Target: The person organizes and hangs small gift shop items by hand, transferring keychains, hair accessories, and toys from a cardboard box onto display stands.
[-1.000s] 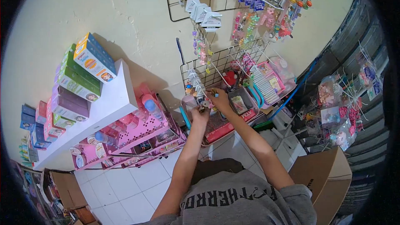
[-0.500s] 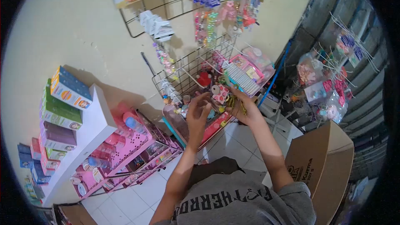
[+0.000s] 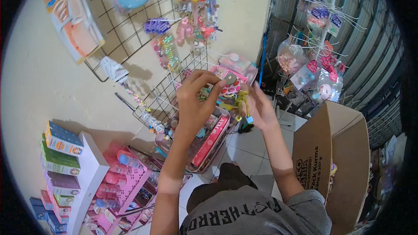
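My left hand [image 3: 194, 100] is raised in front of the wire rack, its fingertips pinched on a small grey round piece at the top of a bunch of colourful trinkets [image 3: 230, 90]. Pink spotted, yellow-green and blue pieces hang from that bunch. My right hand [image 3: 260, 106] cups the bunch from the right, fingers curled around the dangling yellow-green strands. Both hands hover above the wire basket [image 3: 197, 153] of small goods.
A wire grid [image 3: 130, 30] on the wall carries hanging hair accessories [image 3: 191, 13] and a packaged item [image 3: 72, 17]. An open cardboard box [image 3: 333, 156] stands at the right. A white shelf [image 3: 89, 169] with boxes and pink racks [image 3: 126, 178] is at the lower left. A spinner stand [image 3: 318, 39] is far right.
The view swung right and up. Both hands lifted away from the basket, bringing the bunch of trinkets up; my left hand now pinches its top.
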